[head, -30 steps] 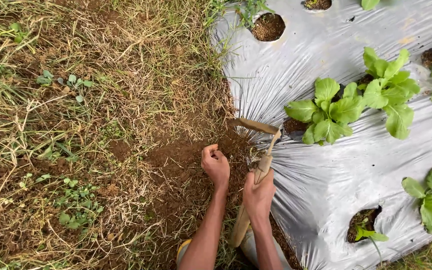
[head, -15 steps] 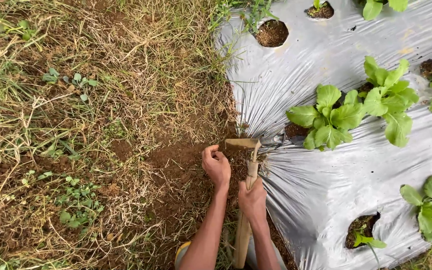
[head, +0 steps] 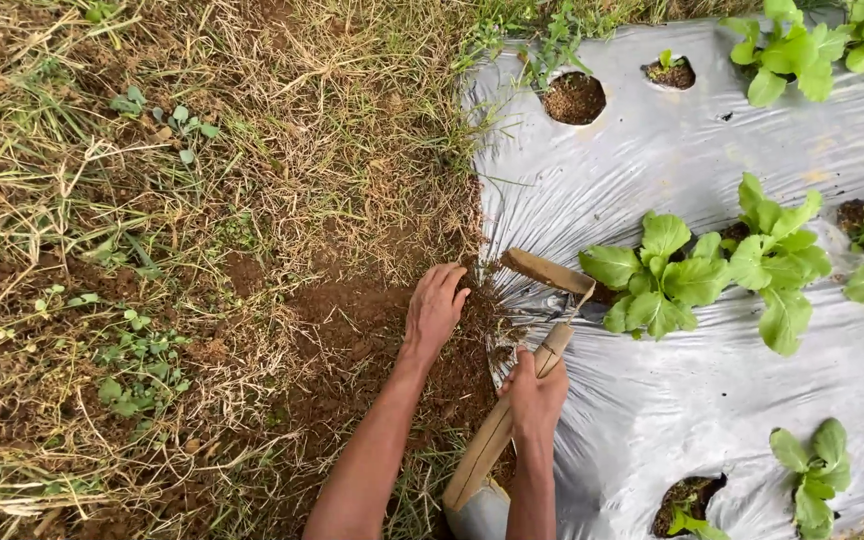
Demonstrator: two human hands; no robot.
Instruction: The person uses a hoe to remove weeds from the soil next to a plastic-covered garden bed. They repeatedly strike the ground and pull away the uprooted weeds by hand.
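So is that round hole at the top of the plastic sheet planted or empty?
Empty: the hole shows only bare brown soil, while the hole beside the hoe holds a leafy green plant.

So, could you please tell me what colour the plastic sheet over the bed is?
The plastic sheet is shiny silver-grey, seen clearly in the head view.

Head view, steeply downward, close over ground (single view)

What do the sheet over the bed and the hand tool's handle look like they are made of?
Sheet: apparently thin plastic film, silvery and glossy, with creases and glare. Tool handle, gripped by the right hand: seemingly bare wood, pale tan and matte. The left hand rests on soil.
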